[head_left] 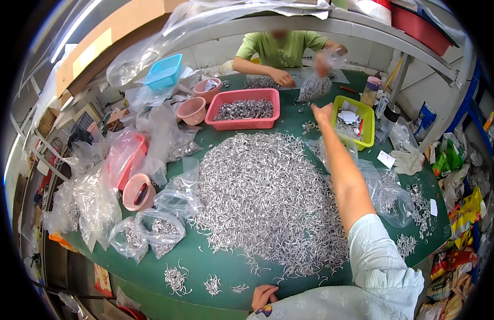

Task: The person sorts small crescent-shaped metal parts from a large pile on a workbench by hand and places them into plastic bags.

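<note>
A large heap of small curved silver metal pieces covers the middle of the green table. My left hand rests at the front edge with its fingers curled in, and I see nothing in it. Small groups of the same pieces lie to its left. My right arm stretches across the heap's right side. At its end, my right hand has its fingers drawn together between the red tray and the yellow-green tray. Whatever those fingers hold is too small to make out. Loose metal bits lie just nearer.
Across the table a person in a green shirt holds a clear bag of metal parts. Plastic bags and pink bowls crowd the left. A white glove and more bags lie right; a metal frame spans overhead.
</note>
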Tool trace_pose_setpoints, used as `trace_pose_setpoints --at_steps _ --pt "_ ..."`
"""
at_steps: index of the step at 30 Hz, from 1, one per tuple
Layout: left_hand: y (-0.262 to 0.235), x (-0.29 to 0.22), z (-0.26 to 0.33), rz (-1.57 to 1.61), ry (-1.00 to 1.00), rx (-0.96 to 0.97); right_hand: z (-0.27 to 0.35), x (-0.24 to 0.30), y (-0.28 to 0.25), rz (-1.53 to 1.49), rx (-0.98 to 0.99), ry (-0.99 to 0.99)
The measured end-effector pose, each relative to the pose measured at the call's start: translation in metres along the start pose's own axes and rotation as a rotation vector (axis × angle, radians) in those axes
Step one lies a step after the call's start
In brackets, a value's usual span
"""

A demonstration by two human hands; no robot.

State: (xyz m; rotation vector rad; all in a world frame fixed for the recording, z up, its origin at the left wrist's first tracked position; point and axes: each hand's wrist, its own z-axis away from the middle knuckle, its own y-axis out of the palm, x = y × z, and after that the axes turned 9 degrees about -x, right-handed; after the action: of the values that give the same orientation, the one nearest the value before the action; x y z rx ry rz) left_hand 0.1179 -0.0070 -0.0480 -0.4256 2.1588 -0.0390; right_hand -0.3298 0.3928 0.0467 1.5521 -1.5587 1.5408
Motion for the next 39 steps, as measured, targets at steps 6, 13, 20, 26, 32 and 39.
trace_pose_setpoints --at_steps 6,13,20,26,32,39 --pt "-0.009 -0.002 -0.002 -0.015 -0.091 0.115 -0.036 -0.011 -0.018 -0.072 0.128 0.102" --pt "-0.007 0.008 -0.003 0.033 0.003 0.21 -0.081 -0.021 -0.053 -0.058 0.262 0.063" --pt "-0.007 0.001 0.001 0.044 -0.118 0.174 -0.063 -0.016 -0.1 0.244 0.66 -0.306" --pt "0.0 -0.003 -0.008 -0.032 0.0 0.137 -0.03 -0.048 -0.169 0.619 0.406 -0.882" --pt "-0.001 -0.011 -0.003 -0.013 -0.189 0.112 0.026 -0.036 -0.26 0.433 0.988 -0.702" --pt "0.003 -0.013 -0.008 -0.087 -0.069 0.124 0.068 -0.032 -0.306 0.59 0.68 -0.861"
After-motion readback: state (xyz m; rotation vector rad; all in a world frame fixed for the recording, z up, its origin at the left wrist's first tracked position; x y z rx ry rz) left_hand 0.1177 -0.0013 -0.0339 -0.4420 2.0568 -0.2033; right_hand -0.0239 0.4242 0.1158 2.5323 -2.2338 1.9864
